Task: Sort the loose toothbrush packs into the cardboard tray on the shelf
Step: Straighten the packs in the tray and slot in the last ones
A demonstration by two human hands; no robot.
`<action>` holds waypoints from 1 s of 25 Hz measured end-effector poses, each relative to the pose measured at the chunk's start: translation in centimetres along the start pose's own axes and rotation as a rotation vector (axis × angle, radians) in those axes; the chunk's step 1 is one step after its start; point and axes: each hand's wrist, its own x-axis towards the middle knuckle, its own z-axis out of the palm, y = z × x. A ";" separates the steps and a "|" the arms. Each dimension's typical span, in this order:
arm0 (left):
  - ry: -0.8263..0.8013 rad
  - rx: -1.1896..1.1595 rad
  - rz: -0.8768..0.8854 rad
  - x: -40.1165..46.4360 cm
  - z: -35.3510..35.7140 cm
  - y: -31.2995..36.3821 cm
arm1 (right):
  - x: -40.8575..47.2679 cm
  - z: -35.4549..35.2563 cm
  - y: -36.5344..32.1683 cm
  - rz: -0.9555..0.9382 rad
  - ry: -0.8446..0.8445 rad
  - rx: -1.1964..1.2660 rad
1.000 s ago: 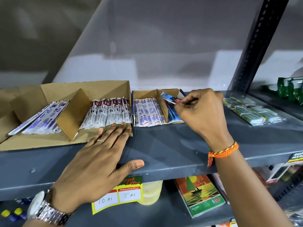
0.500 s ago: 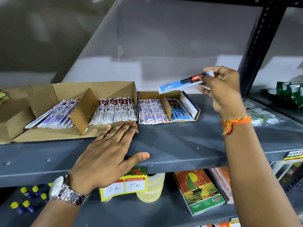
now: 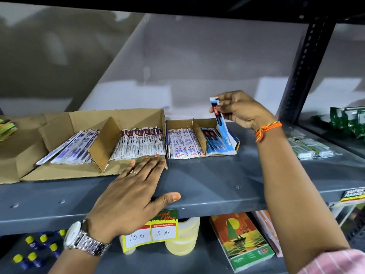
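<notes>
My right hand [image 3: 242, 111] pinches the top of a blue toothbrush pack [image 3: 222, 125], held nearly upright with its lower end in the right compartment of the small cardboard tray [image 3: 236, 144]. Other blue packs [image 3: 212, 142] lie in that compartment, and white-and-red packs [image 3: 184, 142] fill the left one. My left hand [image 3: 134, 191] lies flat, fingers spread, on the shelf edge, its fingertips at the front of the large cardboard tray [image 3: 59, 173]. That tray holds white-and-maroon packs [image 3: 140, 143] and white-and-purple packs [image 3: 73, 149], split by a cardboard divider [image 3: 104, 143].
Clear-wrapped pale green packs [image 3: 308, 147] lie on the grey shelf [image 3: 217, 175] at the right, beside a dark upright post [image 3: 304, 70]. Green packets [image 3: 349, 119] sit far right. Below hang a yellow price tag [image 3: 152, 232], tape rolls [image 3: 183, 238], a sailboat-cover book [image 3: 241, 240] and yellow-capped bottles [image 3: 37, 248].
My right hand lifted a blue pack out of the small tray, held it level in the air, then turned it upright and lowered its end into the right compartment. The left hand stayed put.
</notes>
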 end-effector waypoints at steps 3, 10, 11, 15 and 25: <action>-0.005 -0.006 -0.003 0.0 0.1 -0.1 | 1.0 0.5 1.0 0.027 0.084 -0.156; -0.024 -0.028 -0.012 0.0 0.2 -0.2 | 3.6 1.4 1.6 0.074 0.105 -0.482; -0.028 -0.026 -0.012 0.0 0.2 -0.2 | 3.9 1.6 1.8 0.083 0.100 -0.529; -0.029 -0.023 -0.020 0.0 0.1 -0.2 | 4.6 2.4 2.7 0.143 0.114 -0.655; -0.031 -0.023 -0.022 -0.1 0.0 0.0 | 4.7 4.1 4.3 0.007 0.189 -0.974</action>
